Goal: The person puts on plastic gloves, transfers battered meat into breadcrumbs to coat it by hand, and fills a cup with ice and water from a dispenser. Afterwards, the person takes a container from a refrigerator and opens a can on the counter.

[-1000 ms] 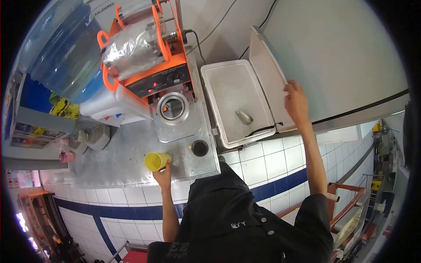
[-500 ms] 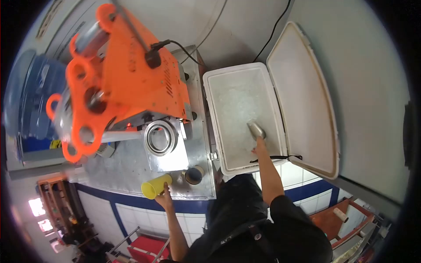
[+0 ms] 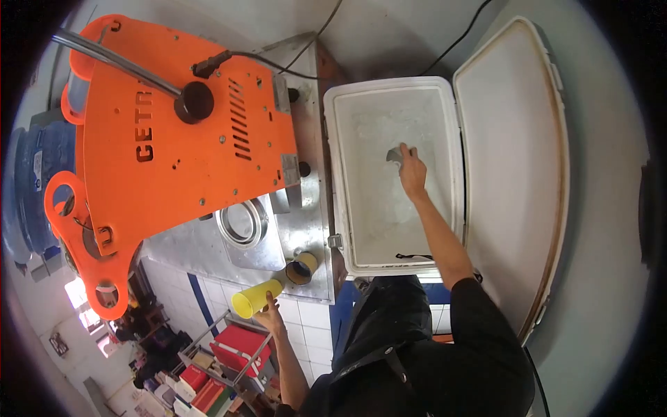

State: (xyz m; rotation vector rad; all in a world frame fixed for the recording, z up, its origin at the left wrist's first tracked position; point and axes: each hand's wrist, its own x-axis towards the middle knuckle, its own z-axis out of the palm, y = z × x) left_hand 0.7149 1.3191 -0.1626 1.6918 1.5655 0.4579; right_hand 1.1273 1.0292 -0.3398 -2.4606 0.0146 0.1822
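My left hand [image 3: 271, 316] is wrapped round a tall yellow cup [image 3: 256, 299], tilted with its mouth toward the left, beside the metal counter's front edge. Inside a white cooler [image 3: 331, 174], my right hand [image 3: 413, 174] grips a metal scoop [image 3: 394, 154], whose handle is mostly covered by my fingers. Pale ice [image 3: 389, 128] lies under the scoop. A brown cup [image 3: 301, 268] with a dark inside stands on the counter near the yellow cup.
A large orange machine [image 3: 187, 146] with a long lever stands on the metal counter [image 3: 313, 229], with a round metal dish [image 3: 242, 224] beside it. The cooler's lid [image 3: 514, 167] leans back on the right. Blue water jugs [image 3: 42, 181] are at far left.
My right hand and the scoop have moved farther from me, toward the cooler's far end. The view has shifted, and my left hand still holds the yellow cup.
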